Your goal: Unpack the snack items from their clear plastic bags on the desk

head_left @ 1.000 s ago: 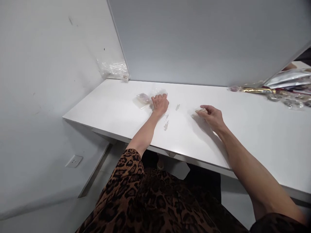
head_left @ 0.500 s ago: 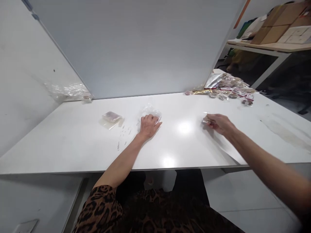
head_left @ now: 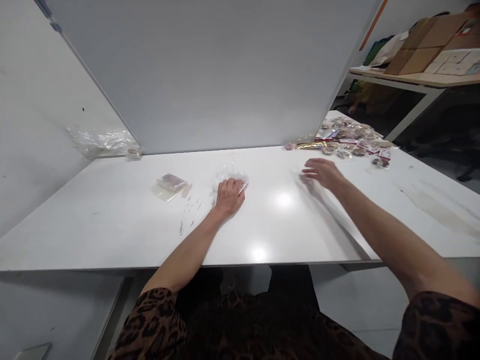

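My left hand [head_left: 228, 196] rests on the white table [head_left: 112, 225] with its fingers curled over a clear plastic bag [head_left: 229, 175]. My right hand [head_left: 321, 172] hovers above the table to the right, fingers stretched out and slightly blurred; I see nothing in it. A small filled packet [head_left: 170, 183] lies on the table left of the left hand. A few small scraps [head_left: 189, 212] are scattered between the packet and the left wrist.
A heap of small packets [head_left: 352, 142] lies at the table's far right. Crumpled clear plastic [head_left: 103, 142] sits at the far left corner. A grey partition [head_left: 210, 70] stands behind the table. Cardboard boxes [head_left: 438, 40] rest on another table at the back right.
The view has swung to the right. My right hand has risen and moved slightly left toward the far side, its fingers now stretched out. My left hand stays on the clear bag.
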Demonstrator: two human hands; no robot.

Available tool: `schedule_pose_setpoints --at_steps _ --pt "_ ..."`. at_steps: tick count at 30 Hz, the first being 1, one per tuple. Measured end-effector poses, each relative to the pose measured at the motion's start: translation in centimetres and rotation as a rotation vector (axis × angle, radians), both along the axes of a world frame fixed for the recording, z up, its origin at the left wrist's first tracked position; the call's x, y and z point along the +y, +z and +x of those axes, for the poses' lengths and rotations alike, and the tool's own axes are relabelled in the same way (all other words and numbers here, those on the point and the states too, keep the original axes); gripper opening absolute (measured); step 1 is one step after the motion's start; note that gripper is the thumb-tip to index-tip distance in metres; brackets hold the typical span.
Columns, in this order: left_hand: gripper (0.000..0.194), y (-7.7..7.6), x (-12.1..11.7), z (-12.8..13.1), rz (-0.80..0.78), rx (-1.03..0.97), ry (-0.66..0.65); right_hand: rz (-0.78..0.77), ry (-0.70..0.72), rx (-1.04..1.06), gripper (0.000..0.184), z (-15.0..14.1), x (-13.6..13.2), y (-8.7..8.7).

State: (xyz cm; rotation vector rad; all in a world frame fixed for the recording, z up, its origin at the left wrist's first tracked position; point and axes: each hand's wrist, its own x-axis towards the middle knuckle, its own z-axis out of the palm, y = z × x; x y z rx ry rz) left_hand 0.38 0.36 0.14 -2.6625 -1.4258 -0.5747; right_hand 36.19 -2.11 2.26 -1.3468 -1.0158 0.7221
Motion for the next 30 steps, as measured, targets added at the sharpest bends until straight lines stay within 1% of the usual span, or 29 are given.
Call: schedule_pose_setpoints --at_steps 1,2,3,5,7,8,10,12,14,15,18,19,20,21,23,24,27,28,29,30 --pt "0.031 0.0 -0.1 0.1 -0.009 -0.011 0.004 -0.123 -0.001 0.116 0.035 -2.2 -0.9 -0.9" --pt "0.033 0.1 -0.2 0.2 -0.021 -0.027 0.001 -0.193 0.030 0.216 0.035 -4.5 -1.8 -1.6" --pt "0.035 0.1 -0.4 0.3 -0.033 -0.052 -0.006 -0.223 0.082 0.292 0.035 -6.7 -2.5 -2.0" --pt "0.034 0.0 -0.9 0.3 -0.063 -0.123 -0.034 -0.238 0.198 0.385 0.037 -11.0 -3.4 -2.2" --pt "0.033 -0.1 -1.4 0.3 -0.115 -0.232 -0.082 -0.230 0.295 0.408 0.042 -14.5 -3.5 -1.9" --pt "0.034 -0.2 -1.5 0.2 -0.155 -0.296 -0.107 -0.229 0.319 0.401 0.045 -15.9 -3.2 -1.8" --pt "0.035 -0.2 -1.5 0.2 -0.247 -0.430 -0.135 -0.220 0.301 0.355 0.052 -17.8 -2.5 -1.7" --pt "0.030 0.0 -1.3 0.0 -0.317 -0.541 -0.111 -0.215 0.229 0.281 0.057 -18.7 -1.7 -1.8" --pt "0.024 0.4 -0.8 -0.3 -0.322 -0.595 -0.023 -0.207 0.180 0.210 0.059 -18.9 -1.1 -2.2" --pt "0.024 0.5 -0.6 -0.6 -0.297 -0.593 0.039 -0.195 0.182 0.181 0.057 -18.8 -0.8 -2.5" --pt "0.040 0.9 0.0 -1.2 -0.193 -0.501 0.261 -0.134 0.245 0.121 0.049 -18.4 -0.4 -3.4" --pt "0.044 1.0 0.2 -1.4 -0.183 -0.459 0.319 -0.113 0.265 0.106 0.046 -18.3 -0.3 -3.7" --pt "0.044 1.0 0.4 -1.5 -0.196 -0.419 0.355 -0.098 0.276 0.088 0.044 -18.2 -0.2 -3.9" --pt "0.038 1.0 0.7 -1.6 -0.230 -0.385 0.372 -0.083 0.277 0.063 0.043 -18.1 -0.2 -4.1" --pt "0.022 0.9 1.0 -1.5 -0.306 -0.358 0.349 -0.035 0.257 -0.009 0.047 -17.9 -0.1 -4.4" --pt "0.020 0.9 1.1 -1.4 -0.327 -0.375 0.311 -0.007 0.246 -0.052 0.053 -17.8 0.0 -4.5" --pt "0.027 0.8 1.2 -1.0 -0.339 -0.559 0.114 0.056 0.259 -0.156 0.077 -17.5 0.0 -4.3" --pt "0.030 0.8 1.1 -0.8 -0.356 -0.643 0.046 0.066 0.273 -0.172 0.081 -17.5 0.0 -4.2" --pt "0.033 0.8 1.0 -0.7 -0.387 -0.724 -0.010 0.076 0.282 -0.178 0.080 -17.5 0.0 -4.1" --pt "0.035 0.8 1.0 -0.6 -0.428 -0.797 -0.046 0.088 0.284 -0.170 0.076 -17.5 0.1 -4.0"
